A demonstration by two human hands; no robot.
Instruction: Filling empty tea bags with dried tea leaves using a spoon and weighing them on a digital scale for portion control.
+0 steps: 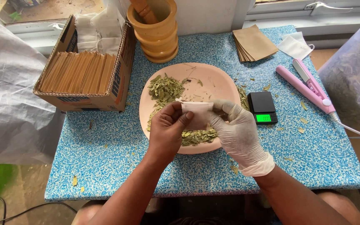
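Both hands hold a small white filter bag (196,111) above a pink plate (213,79). My bare left hand (167,131) pinches the bag's left edge. My right hand (236,131), in a white glove, grips its right side. Dried green leaves (165,88) lie in heaps on the plate, at its upper left and under the hands near its front rim.
A cardboard box (105,99) of brown sachets stands at left, a wooden mortar with pestle (157,31) behind the plate. Right of the plate: a small black scale (262,106), a pink heat sealer (307,87), stacked brown envelopes (254,41), a clear plastic tub (353,75). Loose leaves dot the blue tablecloth.
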